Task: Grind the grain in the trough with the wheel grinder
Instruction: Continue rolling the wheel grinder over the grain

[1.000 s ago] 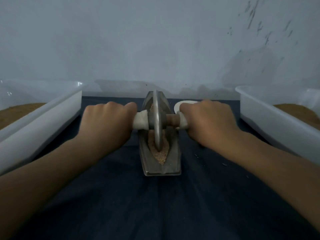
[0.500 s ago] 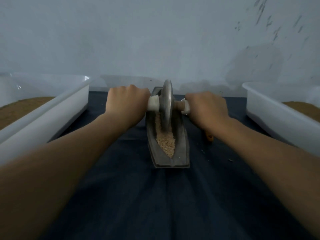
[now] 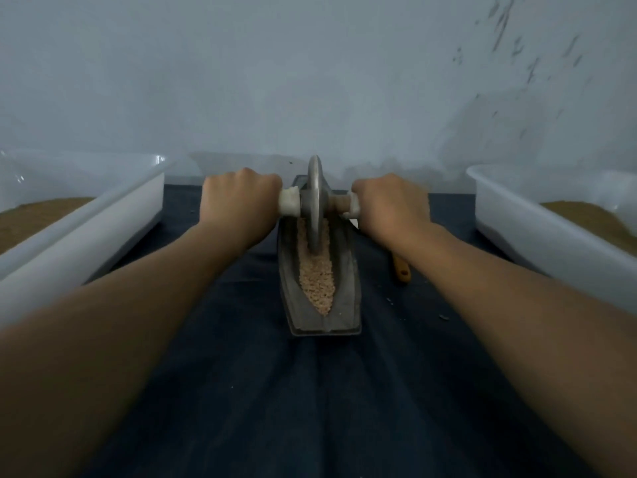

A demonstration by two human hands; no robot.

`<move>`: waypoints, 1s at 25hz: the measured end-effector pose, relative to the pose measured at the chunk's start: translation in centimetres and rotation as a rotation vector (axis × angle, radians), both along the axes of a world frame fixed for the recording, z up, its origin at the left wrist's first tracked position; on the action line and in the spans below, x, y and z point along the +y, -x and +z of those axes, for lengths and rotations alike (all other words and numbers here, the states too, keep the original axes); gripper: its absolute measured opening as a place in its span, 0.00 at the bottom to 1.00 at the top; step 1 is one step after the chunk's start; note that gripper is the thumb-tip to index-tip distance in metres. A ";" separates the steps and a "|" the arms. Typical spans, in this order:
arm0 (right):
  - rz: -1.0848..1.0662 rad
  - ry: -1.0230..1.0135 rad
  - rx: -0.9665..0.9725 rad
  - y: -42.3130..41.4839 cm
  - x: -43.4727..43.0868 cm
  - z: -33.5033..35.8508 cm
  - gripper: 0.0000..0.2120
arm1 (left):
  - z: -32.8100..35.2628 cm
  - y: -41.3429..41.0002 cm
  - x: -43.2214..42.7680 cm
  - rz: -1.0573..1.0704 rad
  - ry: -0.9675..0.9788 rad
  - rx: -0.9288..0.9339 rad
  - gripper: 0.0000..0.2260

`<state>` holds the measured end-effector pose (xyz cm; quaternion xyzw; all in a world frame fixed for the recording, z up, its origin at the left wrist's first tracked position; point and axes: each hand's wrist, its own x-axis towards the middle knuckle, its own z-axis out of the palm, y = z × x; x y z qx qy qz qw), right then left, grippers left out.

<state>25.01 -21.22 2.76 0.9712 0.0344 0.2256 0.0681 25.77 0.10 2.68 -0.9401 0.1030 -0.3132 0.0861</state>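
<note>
Down the middle of the dark blue cloth that covers the worktop lies a narrow, boat-shaped metal trough, its length running straight away from the person. That line probably suits a push-and-pull stroke with both arms. Pale, coarse grain fills the channel, heaped toward the near point. The wheel grinder stands on edge in the far half of the groove, its rim sunk into the grain.

Both hands are closed in fists on the axle handles, one on each side of the disc: the left hand on the pale wrapped grip, the right hand on the opposite end. An even hold on both sides likely keeps the disc upright and centred, so that it does not ride up the sloped walls.

Two white plastic tubs flank the cloth, the left tub and the right tub, each holding brown powdery material, possibly ground product or stock; which it is cannot be told.

Much is hidden. The far end of the trough sits behind the disc and fists. A small orange-brown object lies just right of the trough, half covered by the right forearm, its kind unclear. Both tubs are cut off by the frame edges.
</note>
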 end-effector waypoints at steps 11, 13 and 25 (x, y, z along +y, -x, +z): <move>0.039 0.031 -0.118 -0.2 0.3 0.1 0.05 | -1.1 0.8 0.5 0.008 0.027 -0.029 0.02; -0.007 -0.058 0.019 -0.4 0.2 0.1 0.03 | 0.5 -0.1 -0.5 0.006 -0.015 0.007 0.03; 0.048 0.055 -0.115 -0.7 0.0 0.0 0.07 | -1.6 -0.1 0.9 -0.010 0.006 -0.094 0.06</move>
